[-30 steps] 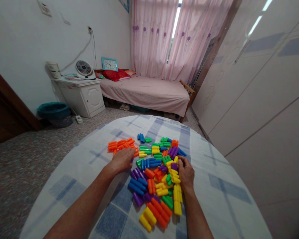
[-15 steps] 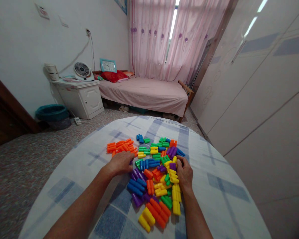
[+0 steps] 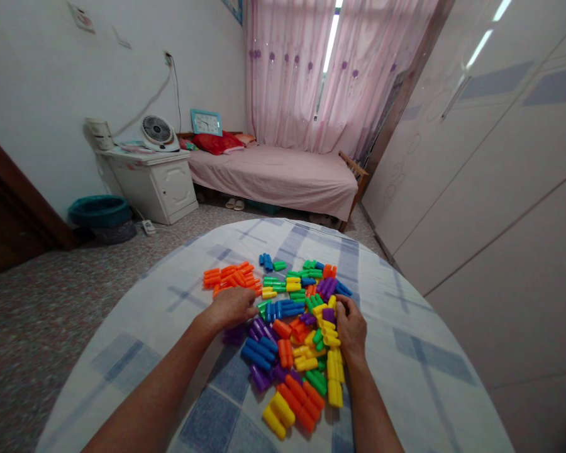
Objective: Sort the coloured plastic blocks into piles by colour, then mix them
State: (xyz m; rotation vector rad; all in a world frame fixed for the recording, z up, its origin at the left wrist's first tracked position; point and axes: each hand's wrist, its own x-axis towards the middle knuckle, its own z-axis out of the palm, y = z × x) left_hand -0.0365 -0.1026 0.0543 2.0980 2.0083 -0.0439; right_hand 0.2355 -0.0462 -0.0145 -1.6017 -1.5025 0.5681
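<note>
A heap of plastic building blocks (image 3: 295, 333) in orange, yellow, green, blue and purple lies on the round table (image 3: 405, 352) with a checked cloth. My left hand (image 3: 231, 307) rests palm down at the heap's left edge, fingers curled over purple blocks (image 3: 257, 328). A separate group of orange blocks (image 3: 229, 277) lies just beyond it. My right hand (image 3: 351, 327) sits at the heap's right side, fingers bent and touching a purple block (image 3: 329, 314) and yellow blocks (image 3: 330, 340). Whether either hand grips a block is hidden.
Beyond the table stand a pink bed (image 3: 273, 173), a white cabinet (image 3: 153, 182) with a fan (image 3: 156, 131), and a teal basin (image 3: 99, 211) on the floor. White wardrobe doors (image 3: 490, 157) line the right side.
My left hand has drawn back from beside the orange group toward the purple blocks at the heap's left edge. My right hand has barely shifted.
</note>
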